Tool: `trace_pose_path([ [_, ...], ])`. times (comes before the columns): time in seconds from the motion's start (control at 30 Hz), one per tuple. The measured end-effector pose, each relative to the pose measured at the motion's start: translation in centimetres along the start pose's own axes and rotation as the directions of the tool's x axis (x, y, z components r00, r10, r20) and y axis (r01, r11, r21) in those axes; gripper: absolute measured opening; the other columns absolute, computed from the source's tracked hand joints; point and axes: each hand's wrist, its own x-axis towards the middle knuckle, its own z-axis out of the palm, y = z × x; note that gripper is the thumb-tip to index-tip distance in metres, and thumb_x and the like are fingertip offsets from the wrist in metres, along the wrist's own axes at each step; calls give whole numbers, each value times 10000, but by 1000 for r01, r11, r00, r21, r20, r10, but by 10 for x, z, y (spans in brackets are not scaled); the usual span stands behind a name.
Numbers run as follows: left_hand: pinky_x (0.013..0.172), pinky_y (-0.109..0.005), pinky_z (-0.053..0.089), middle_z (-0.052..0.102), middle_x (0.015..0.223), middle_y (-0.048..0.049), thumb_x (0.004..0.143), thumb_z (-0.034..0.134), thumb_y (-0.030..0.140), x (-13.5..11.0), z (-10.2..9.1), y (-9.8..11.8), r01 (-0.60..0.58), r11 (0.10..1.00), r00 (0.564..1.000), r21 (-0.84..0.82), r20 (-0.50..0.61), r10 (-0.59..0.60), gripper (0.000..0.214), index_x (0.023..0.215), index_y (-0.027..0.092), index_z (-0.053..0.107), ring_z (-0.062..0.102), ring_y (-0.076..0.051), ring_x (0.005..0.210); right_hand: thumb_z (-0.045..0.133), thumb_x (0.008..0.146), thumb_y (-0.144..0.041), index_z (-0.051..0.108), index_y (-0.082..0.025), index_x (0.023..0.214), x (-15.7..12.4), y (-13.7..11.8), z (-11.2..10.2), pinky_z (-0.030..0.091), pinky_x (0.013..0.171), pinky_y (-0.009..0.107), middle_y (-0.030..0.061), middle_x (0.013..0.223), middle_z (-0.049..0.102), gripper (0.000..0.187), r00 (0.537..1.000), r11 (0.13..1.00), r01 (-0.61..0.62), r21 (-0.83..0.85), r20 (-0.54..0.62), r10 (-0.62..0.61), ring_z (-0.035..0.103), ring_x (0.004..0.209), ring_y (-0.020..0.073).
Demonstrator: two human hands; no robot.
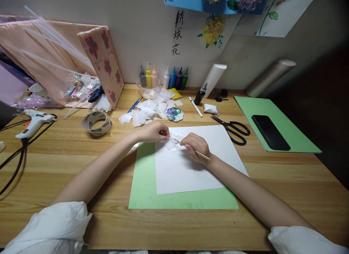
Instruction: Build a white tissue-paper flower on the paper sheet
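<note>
At ten o'clock on the white paper (188, 179), the right hand (196, 146) grips a slim wooden stick (201, 154) near a small tissue cluster (171, 145); the left hand (152, 132) curls there — grasping or not, I cannot tell. Little seems laid — toward eleven, many tissue squares (149, 109) lie loose.

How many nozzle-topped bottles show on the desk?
8: grey, yellow and pink by the clear bowl; white, blue, purple and green to their right; a black one farther right, near the white pen. Others could be hidden.
</note>
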Motion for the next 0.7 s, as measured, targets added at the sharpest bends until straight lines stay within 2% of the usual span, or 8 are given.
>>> trace_pose_path([
  [0.07, 592, -205, 374, 675, 770, -32, 749, 561, 253, 0, 0, -1, -9, 1000, 1000, 26, -14, 9, 171, 811, 140, 674, 539, -101, 632, 335, 924, -227, 550, -184, 836, -1, -1, 0, 414, 576, 294, 65, 671, 600, 236, 998, 998, 64, 9, -3, -64, 501, 618, 167],
  [0.2, 591, -205, 370, 682, 796, -38, 749, 557, 260, 0, 1, -1, -10, 999, 999, 45, -32, 11, 177, 816, 145, 674, 553, -111, 659, 353, 927, -227, 549, -180, 828, 3, -3, 1, 414, 578, 291, 64, 677, 604, 225, 987, 996, 89, -7, 134, -87, 493, 628, 163],
  [0.53, 582, -197, 365, 682, 797, -38, 752, 552, 254, 1, 2, -1, 6, 1000, 1000, 30, -31, -5, 182, 828, 140, 672, 555, -109, 667, 404, 914, -210, 538, -181, 838, 3, 0, 6, 399, 611, 300, 54, 700, 601, 156, 981, 999, -43, 11, 192, 40, 484, 656, 168],
  [0.7, 594, -200, 371, 684, 782, -29, 767, 535, 273, 3, 1, -3, 34, 999, 999, -9, -36, -35, 189, 796, 137, 663, 561, -112, 670, 377, 935, -244, 509, -194, 745, 6, -2, 8, 384, 608, 288, 33, 648, 542, 236, 965, 978, -209, 1, 161, 206, 476, 639, 160],
])
